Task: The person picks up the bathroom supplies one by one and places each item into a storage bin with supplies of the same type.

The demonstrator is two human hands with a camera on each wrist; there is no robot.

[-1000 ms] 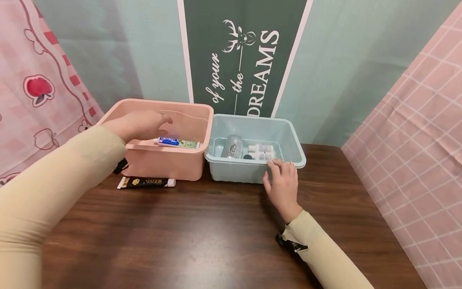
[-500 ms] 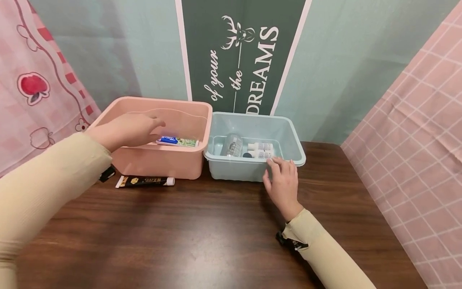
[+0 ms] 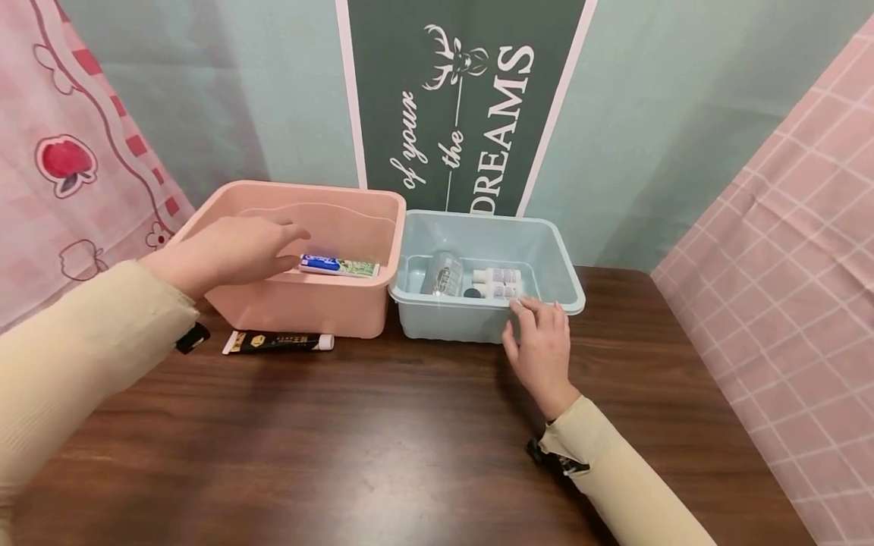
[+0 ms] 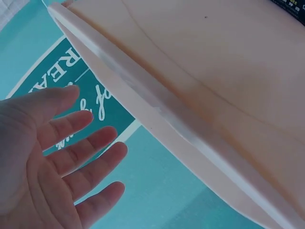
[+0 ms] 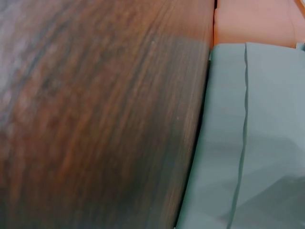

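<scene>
My left hand (image 3: pixel 235 250) reaches over the pink bin (image 3: pixel 307 307) with relaxed, slightly spread fingers and holds nothing. In the left wrist view its palm (image 4: pixel 62 162) and fingers are bare, beside the bin's rim (image 4: pixel 157 105). A toothpaste tube (image 3: pixel 339 265), blue, white and green, shows inside the pink bin, just right of that hand. My right hand (image 3: pixel 542 353) rests its fingertips on the front rim of the light blue bin (image 3: pixel 451 324); the right wrist view does not show the hand. A clear bottle (image 3: pixel 447 274) and two small white bottles (image 3: pixel 498 282) lie in the blue bin.
A black tube (image 3: pixel 276 342) with a white cap lies on the brown wooden table (image 3: pixel 382 440) before the pink bin. The bins stand side by side against a green cloth backdrop (image 3: pixel 300 91). Pink cloths hang at left and right.
My left hand has drawn back a little to the left over the pink bin, revealing more of its interior. My right hand has stayed at the blue bin's rim.
</scene>
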